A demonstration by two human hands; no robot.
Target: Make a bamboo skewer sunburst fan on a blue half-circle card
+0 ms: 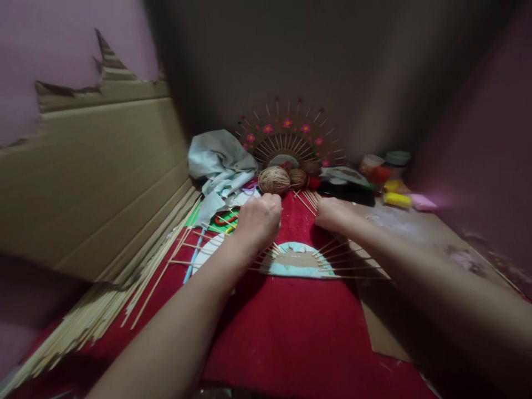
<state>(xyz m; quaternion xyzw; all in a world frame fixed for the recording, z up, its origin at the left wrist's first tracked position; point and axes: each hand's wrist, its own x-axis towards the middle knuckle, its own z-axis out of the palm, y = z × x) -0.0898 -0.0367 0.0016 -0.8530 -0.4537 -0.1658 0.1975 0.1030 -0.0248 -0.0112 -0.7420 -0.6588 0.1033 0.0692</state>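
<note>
A half-round cardboard piece [297, 259] with a pale blue-green patterned border lies flat on the red cloth, with thin wooden sticks fanning out from both sides. My left hand [261, 219] is closed in a fist above its left sticks. Across from it, my right hand [331, 214] is also closed, over the sticks on the right, with its fingers turned away. Whatever either hand grips is hidden from me. Between and beyond the hands, several loose sticks [308, 200] lie on the cloth near a ball of beige yarn [274, 180].
A fan-shaped piece with pink flowers [287, 123] leans at the back. Crumpled pale cloth [220, 158] sits left of the yarn. Many long sticks [103, 310] lie along the torn cardboard [95, 188]. Flat cardboard [386, 327], yellow [397, 199] and pink packets [423, 202] are right.
</note>
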